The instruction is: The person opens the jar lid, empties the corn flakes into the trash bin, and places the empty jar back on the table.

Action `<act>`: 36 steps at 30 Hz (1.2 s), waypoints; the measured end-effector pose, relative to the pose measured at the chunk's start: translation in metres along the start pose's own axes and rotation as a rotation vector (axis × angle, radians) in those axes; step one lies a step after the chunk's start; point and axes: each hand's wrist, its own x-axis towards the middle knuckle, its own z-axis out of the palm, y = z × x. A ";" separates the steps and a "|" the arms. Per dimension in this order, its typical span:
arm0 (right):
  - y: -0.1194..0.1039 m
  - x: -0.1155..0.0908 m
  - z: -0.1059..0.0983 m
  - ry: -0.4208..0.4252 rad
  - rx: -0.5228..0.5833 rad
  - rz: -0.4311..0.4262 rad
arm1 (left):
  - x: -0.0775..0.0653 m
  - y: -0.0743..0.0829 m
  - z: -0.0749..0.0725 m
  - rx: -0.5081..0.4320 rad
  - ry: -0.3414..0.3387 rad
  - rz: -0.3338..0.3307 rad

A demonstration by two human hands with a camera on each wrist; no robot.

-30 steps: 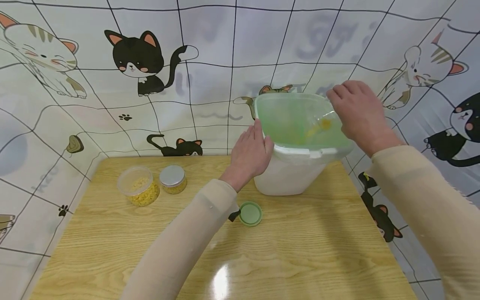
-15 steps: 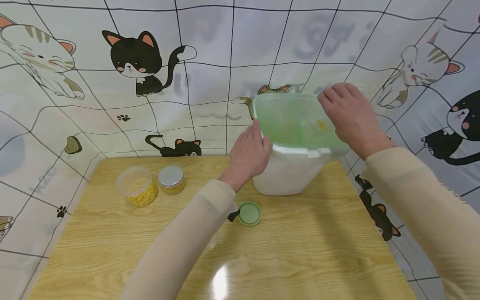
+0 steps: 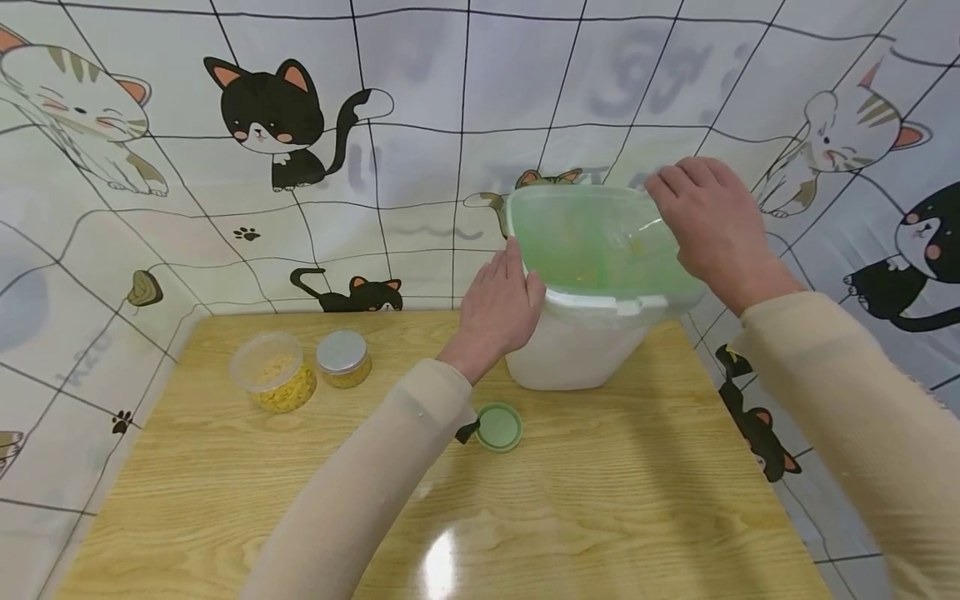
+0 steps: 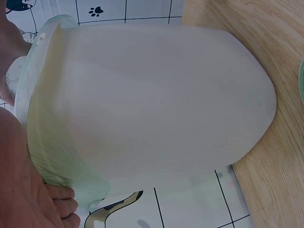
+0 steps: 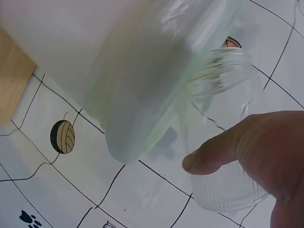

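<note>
Toward the back right of the table stands a white bin (image 3: 570, 354), lined with a translucent green bag (image 3: 562, 246) folded over its rim. My left hand (image 3: 501, 304) rests against the bin's left rim with its fingers fairly straight. Over the right side of the opening, my right hand (image 3: 712, 225) grips a clear ribbed jar (image 5: 228, 187). The jar is tipped, its mouth toward the inside of the bag. Only faint yellow specks show at its mouth in the head view. In the right wrist view, the thumb (image 5: 213, 154) presses along the jar's side.
A round green lid (image 3: 499, 427) lies on the wooden table (image 3: 570, 517) in front of the bin. At the back left are a clear tub of yellow bits (image 3: 287, 392) and a small jar with a silver lid (image 3: 343, 358). A cat-patterned sheet (image 3: 420, 183) surrounds the table.
The yellow clump at the jar's mouth has shrunk to a few specks. My right hand moved left with the jar, then back right and slightly up. The left hand stayed put.
</note>
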 end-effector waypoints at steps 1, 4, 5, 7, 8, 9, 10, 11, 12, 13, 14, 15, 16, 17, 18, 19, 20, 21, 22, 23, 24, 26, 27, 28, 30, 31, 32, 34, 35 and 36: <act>0.000 0.000 0.000 -0.004 0.004 0.005 | 0.000 0.000 0.000 0.001 0.001 0.000; 0.000 -0.001 0.001 -0.026 0.003 0.009 | 0.000 0.000 0.000 -0.002 0.002 0.000; 0.000 -0.002 0.001 -0.028 0.007 0.016 | 0.000 0.000 0.000 -0.002 0.002 -0.001; 0.000 -0.003 0.003 -0.026 0.011 0.020 | 0.000 0.000 0.000 -0.002 -0.003 -0.002; 0.000 -0.003 0.004 -0.025 0.015 0.025 | 0.000 0.000 0.000 -0.002 -0.003 -0.002; 0.000 -0.003 0.004 -0.023 0.018 0.030 | 0.000 0.000 0.000 -0.002 -0.004 -0.002; 0.000 -0.004 0.005 -0.024 0.021 0.035 | 0.000 0.000 0.000 -0.001 -0.005 -0.003; 0.000 -0.004 0.005 -0.026 0.025 0.039 | 0.000 0.000 0.000 -0.001 -0.006 -0.004; 0.000 -0.004 0.005 -0.031 0.030 0.045 | 0.000 0.000 0.000 -0.003 -0.007 -0.005; 0.000 -0.004 0.005 -0.035 0.032 0.051 | 0.000 0.000 0.000 -0.006 -0.007 -0.004; 0.000 -0.005 0.006 -0.035 0.037 0.056 | 0.000 0.000 0.000 -0.008 -0.007 -0.005; 0.000 -0.005 0.006 -0.033 0.041 0.059 | 0.000 0.000 0.000 -0.009 -0.008 -0.006; 0.001 -0.005 0.006 -0.034 0.049 0.064 | 0.000 0.001 0.000 -0.011 -0.009 -0.006; 0.001 -0.005 0.007 -0.036 0.058 0.070 | 0.000 0.001 0.000 -0.013 -0.009 -0.006; 0.001 -0.005 0.007 -0.037 0.069 0.079 | 0.000 0.000 0.000 -0.014 -0.008 -0.005; 0.001 -0.005 0.007 -0.038 0.083 0.087 | 0.000 0.000 0.001 -0.013 -0.005 -0.004; 0.001 -0.005 0.008 -0.039 0.097 0.096 | 0.000 0.000 0.001 -0.014 -0.003 -0.004; 0.001 -0.005 0.008 -0.040 0.109 0.105 | 0.000 0.000 0.001 -0.013 -0.002 -0.004; 0.002 -0.006 0.009 -0.045 0.121 0.115 | 0.000 0.000 0.001 -0.014 0.001 -0.002; 0.002 -0.006 0.009 -0.050 0.132 0.126 | 0.000 0.000 0.001 -0.015 0.002 -0.002; 0.002 -0.006 0.009 -0.056 0.143 0.138 | 0.000 0.000 0.001 -0.018 0.003 -0.001; 0.003 -0.006 0.009 -0.071 0.163 0.162 | 0.000 0.001 0.001 -0.023 0.001 -0.003; 0.003 -0.007 0.010 -0.082 0.172 0.174 | 0.000 0.001 0.001 -0.025 -0.002 -0.004; 0.003 -0.008 0.010 -0.094 0.181 0.185 | 0.000 0.001 0.001 -0.027 -0.003 -0.004; 0.003 -0.009 0.010 -0.116 0.197 0.204 | 0.000 0.001 0.002 -0.031 -0.007 -0.007; 0.004 -0.009 0.010 -0.125 0.205 0.211 | 0.000 0.001 0.002 -0.030 -0.007 -0.007; 0.004 -0.010 0.010 -0.136 0.212 0.217 | 0.000 0.001 0.002 -0.031 -0.006 -0.007; 0.004 -0.011 0.010 -0.149 0.226 0.226 | 0.000 0.000 0.002 -0.032 -0.002 -0.004; 0.004 -0.011 0.010 -0.154 0.231 0.230 | 0.000 0.000 0.002 -0.031 -0.002 -0.004; 0.004 -0.011 0.010 -0.155 0.236 0.233 | 0.000 0.000 0.002 -0.030 0.000 -0.002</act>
